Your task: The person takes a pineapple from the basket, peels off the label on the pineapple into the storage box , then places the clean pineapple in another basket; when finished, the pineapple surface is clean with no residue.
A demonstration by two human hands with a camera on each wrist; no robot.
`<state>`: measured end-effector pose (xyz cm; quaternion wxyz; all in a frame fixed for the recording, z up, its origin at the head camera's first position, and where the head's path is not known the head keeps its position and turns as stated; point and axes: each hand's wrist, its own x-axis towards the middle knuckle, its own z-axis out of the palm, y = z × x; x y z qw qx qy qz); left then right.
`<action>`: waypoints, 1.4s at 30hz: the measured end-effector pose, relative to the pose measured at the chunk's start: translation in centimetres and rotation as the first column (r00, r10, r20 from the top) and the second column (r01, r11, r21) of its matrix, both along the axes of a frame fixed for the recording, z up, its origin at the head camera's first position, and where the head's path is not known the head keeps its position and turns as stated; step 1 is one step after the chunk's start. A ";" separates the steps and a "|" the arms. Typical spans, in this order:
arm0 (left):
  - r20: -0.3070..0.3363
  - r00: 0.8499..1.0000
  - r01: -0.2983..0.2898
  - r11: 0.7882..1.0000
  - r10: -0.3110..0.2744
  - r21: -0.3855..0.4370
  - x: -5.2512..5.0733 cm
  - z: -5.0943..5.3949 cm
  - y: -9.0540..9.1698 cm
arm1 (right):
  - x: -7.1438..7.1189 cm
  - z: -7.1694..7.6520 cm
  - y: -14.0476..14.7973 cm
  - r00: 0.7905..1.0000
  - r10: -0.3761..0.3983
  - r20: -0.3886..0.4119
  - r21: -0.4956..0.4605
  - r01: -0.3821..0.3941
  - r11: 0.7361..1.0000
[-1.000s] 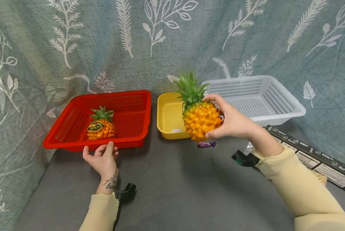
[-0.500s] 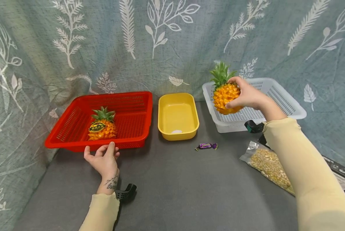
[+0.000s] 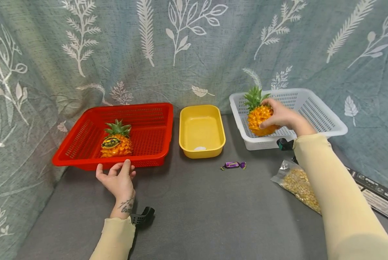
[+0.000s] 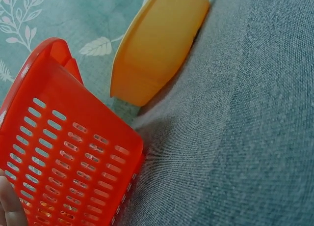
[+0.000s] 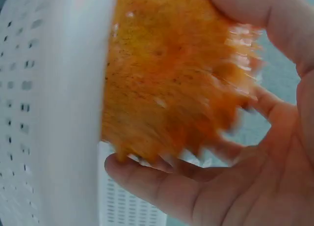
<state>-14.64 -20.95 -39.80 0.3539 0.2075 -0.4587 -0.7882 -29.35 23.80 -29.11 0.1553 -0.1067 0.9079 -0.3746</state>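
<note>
My right hand (image 3: 281, 115) grips an orange toy-like pineapple (image 3: 260, 117) with a green crown, inside the left part of the white basket (image 3: 338, 130). From the right wrist, the pineapple (image 5: 167, 83) appears blurred between thumb and fingers, beside the white basket wall (image 5: 73, 108). My left hand (image 3: 117, 180) holds the front rim of the red basket (image 3: 148, 160) with curled fingers. Only some of its fingertips (image 4: 11, 201) show in the left wrist view, against the slotted red wall. A second pineapple (image 3: 117, 141), bearing a black-and-gold label, lies in the red basket.
Between the baskets stands a yellow tub (image 3: 202, 153) with a small white item (image 3: 199, 148) inside. A purple wrapped candy (image 3: 233, 165) lies in front. Right of it are a bag of yellow kernels (image 3: 299, 184) and a long black box (image 3: 380, 202), partly behind the right sleeve. A curtain hangs behind.
My right hand has carried the pineapple rightward from over the yellow tub, then lowered it into the white basket. The left hand has stayed at the red basket's rim.
</note>
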 end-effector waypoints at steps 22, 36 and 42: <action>0.008 1.000 0.017 1.000 -0.017 -0.007 0.1 0.0 -0.1 | 2.3 0.1 -1.6 0.993 -0.051 -0.102 0.023 0.054 0.998; 0.015 1.000 0.022 1.000 -0.022 -0.013 0.0 0.1 0.0 | 8.7 -2.6 -5.4 0.876 -0.470 -0.106 -0.727 0.254 0.638; -0.009 1.000 0.014 1.000 -0.014 0.000 0.0 0.0 0.0 | 9.3 -5.5 -6.3 0.794 -0.607 -0.027 -0.791 0.354 0.499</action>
